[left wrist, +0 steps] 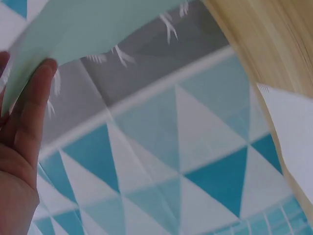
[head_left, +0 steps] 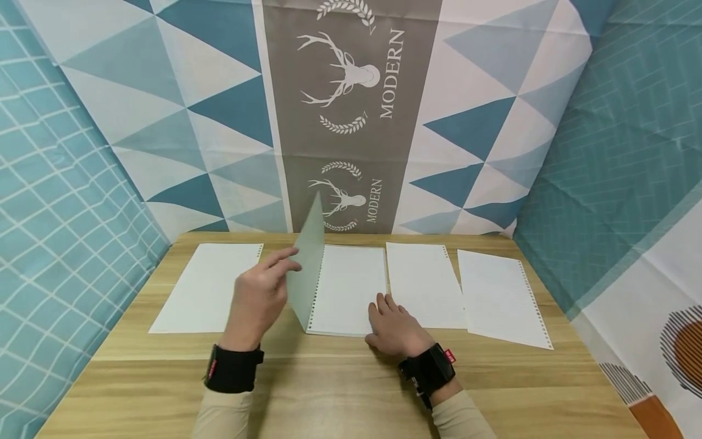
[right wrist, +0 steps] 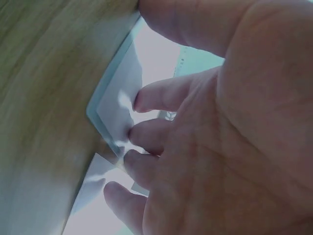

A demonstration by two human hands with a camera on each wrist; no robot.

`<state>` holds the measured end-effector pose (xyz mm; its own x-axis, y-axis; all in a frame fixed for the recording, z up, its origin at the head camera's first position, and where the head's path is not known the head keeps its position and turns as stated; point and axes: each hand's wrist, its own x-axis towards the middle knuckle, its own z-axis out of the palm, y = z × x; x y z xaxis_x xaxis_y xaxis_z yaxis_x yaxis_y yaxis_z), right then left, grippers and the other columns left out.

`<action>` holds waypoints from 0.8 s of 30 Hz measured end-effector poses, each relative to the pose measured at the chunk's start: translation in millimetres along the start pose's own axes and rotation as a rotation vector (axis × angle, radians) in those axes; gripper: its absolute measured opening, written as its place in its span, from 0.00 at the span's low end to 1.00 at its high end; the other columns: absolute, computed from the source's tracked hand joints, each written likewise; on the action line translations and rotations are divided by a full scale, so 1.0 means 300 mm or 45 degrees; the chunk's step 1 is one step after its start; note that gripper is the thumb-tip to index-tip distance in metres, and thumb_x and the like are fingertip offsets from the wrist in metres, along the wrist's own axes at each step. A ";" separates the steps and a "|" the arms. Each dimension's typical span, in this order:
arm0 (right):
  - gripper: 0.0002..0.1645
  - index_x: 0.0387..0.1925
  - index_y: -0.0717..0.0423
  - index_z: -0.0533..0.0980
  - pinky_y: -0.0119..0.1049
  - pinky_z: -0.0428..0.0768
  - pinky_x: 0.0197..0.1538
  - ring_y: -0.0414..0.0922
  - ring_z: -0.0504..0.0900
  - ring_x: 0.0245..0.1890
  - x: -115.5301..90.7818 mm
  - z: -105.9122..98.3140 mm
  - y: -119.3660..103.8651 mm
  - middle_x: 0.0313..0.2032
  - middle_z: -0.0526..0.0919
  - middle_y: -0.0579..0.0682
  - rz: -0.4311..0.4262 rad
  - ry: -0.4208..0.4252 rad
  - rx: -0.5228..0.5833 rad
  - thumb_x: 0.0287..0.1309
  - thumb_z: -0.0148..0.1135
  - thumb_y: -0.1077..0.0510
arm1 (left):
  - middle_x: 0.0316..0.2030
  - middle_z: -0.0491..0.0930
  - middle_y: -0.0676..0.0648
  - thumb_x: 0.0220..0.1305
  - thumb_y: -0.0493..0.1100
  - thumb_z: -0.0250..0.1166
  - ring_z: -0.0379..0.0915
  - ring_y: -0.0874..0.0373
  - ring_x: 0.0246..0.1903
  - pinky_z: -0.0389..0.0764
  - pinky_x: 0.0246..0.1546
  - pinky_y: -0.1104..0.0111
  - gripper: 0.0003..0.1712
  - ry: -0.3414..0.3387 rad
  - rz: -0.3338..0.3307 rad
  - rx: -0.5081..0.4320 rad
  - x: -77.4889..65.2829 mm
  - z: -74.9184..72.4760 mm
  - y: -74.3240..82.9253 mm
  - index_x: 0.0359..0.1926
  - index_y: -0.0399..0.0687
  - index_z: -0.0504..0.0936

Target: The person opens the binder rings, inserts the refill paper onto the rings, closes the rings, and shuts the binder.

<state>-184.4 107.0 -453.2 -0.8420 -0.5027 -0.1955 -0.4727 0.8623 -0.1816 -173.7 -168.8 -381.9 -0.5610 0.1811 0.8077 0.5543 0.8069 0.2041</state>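
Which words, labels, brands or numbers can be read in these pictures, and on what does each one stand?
"MODERN": upper word, printed sideways, on the grey backdrop band.
"MODERN": lower word, also sideways, same band.
Red tag on the right wristband, red mark on the left wristband: too small to read.
White pages: no readable writing.

"MODERN" reads twice in white capitals on the grey band (head_left: 351, 147) of the cloth (head_left: 471, 67), both turned sideways, running upward. The upper word (head_left: 392, 73) sits between 12 and 1 o'clock from the head view's centre; the smaller, lower word (head_left: 374, 201) near the centre, toward 2. Each has a white stag-head sign with leaf sprigs at its 9 o'clock: upper sign (head_left: 359, 75), lower sign (head_left: 353, 200). The right wristband's (head_left: 433, 370) red tag (head_left: 450, 355), toward 5, is too small to read.
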 end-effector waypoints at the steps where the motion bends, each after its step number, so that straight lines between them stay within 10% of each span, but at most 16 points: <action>1: 0.41 0.74 0.66 0.62 0.59 0.65 0.74 0.64 0.56 0.78 0.001 0.001 0.001 0.77 0.56 0.68 0.005 0.001 0.009 0.70 0.59 0.46 | 0.48 0.88 0.44 0.66 0.24 0.52 0.88 0.48 0.43 0.86 0.35 0.59 0.19 -0.002 -0.036 0.000 -0.004 -0.014 -0.017 0.35 0.42 0.88; 5: 0.41 0.72 0.65 0.64 0.63 0.62 0.74 0.66 0.56 0.78 0.010 0.008 0.004 0.76 0.57 0.69 0.032 0.012 0.027 0.68 0.61 0.45 | 0.48 0.88 0.43 0.71 0.27 0.50 0.86 0.46 0.49 0.85 0.45 0.54 0.19 -0.047 -0.208 -0.003 -0.028 -0.060 -0.082 0.39 0.41 0.88; 11: 0.37 0.67 0.64 0.70 0.67 0.60 0.73 0.66 0.60 0.76 0.016 0.009 0.001 0.75 0.61 0.68 0.047 0.048 0.021 0.65 0.64 0.46 | 0.48 0.87 0.37 0.73 0.33 0.53 0.85 0.45 0.41 0.81 0.35 0.54 0.15 -0.163 -0.433 0.054 -0.076 -0.068 -0.179 0.52 0.38 0.84; 15: 0.35 0.63 0.64 0.72 0.67 0.61 0.73 0.65 0.62 0.75 0.015 0.005 -0.003 0.73 0.63 0.68 0.047 0.068 0.013 0.63 0.65 0.46 | 0.57 0.81 0.31 0.72 0.35 0.57 0.83 0.40 0.40 0.79 0.30 0.54 0.19 -0.400 -0.616 0.065 -0.120 -0.056 -0.240 0.61 0.36 0.79; 20: 0.31 0.59 0.63 0.75 0.67 0.62 0.72 0.65 0.65 0.73 0.012 0.004 -0.004 0.71 0.67 0.67 0.048 0.080 -0.015 0.64 0.65 0.46 | 0.68 0.61 0.21 0.70 0.39 0.61 0.67 0.26 0.63 0.77 0.55 0.40 0.37 -0.810 -0.852 0.014 -0.168 -0.038 -0.296 0.74 0.30 0.59; 24: 0.32 0.61 0.63 0.74 0.66 0.64 0.71 0.64 0.66 0.73 0.006 -0.002 -0.006 0.71 0.67 0.67 0.047 0.078 -0.043 0.65 0.65 0.45 | 0.67 0.59 0.17 0.69 0.40 0.63 0.59 0.23 0.68 0.69 0.65 0.37 0.44 -0.981 -0.918 -0.013 -0.188 -0.016 -0.320 0.75 0.25 0.51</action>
<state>-185.3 104.5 -452.7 -0.8728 -0.4670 -0.1421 -0.4488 0.8822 -0.1428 -192.3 -259.4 -444.5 -0.9968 -0.0287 -0.0752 -0.0628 0.8617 0.5034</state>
